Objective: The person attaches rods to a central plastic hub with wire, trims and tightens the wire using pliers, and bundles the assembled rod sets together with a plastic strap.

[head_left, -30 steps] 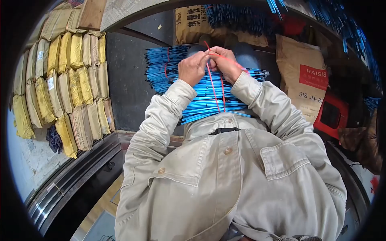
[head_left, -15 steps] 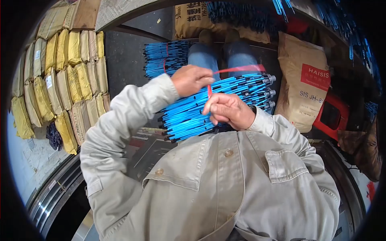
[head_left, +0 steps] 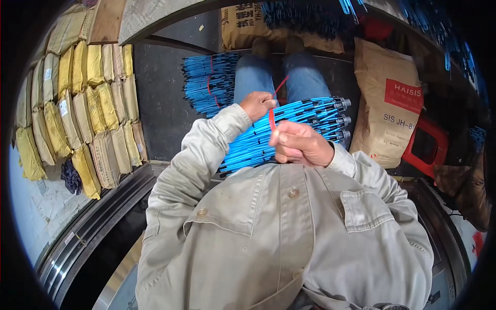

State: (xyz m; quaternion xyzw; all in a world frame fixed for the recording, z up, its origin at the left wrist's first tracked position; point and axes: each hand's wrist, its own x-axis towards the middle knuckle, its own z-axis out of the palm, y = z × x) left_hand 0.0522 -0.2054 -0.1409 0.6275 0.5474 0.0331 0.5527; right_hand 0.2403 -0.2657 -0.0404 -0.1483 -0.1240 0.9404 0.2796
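A bundle of thin blue sticks with black parts and dark tips (head_left: 248, 142) lies across my lap, its capped ends toward the right. A red strip of tie tape (head_left: 272, 119) runs over the bundle between my hands. My left hand (head_left: 258, 106) is closed on the tape at the bundle's far edge, and a loose red end sticks up past the fingers. My right hand (head_left: 299, 144) pinches the tape's near part above the sticks. The tape's path under the bundle is hidden.
Tied blue bundles (head_left: 206, 85) lie beyond my left hand. On the left stand stacked yellow and tan packages (head_left: 88, 111). A brown HAISIS sack (head_left: 385, 103) and a red plastic object (head_left: 436, 142) are on the right. A curved bench edge (head_left: 170, 23) crosses the top.
My left hand has moved slightly right and toward me, and its elbow has come in. The loose tape end, stretched rightward before, now points up. My right hand still grips the tape.
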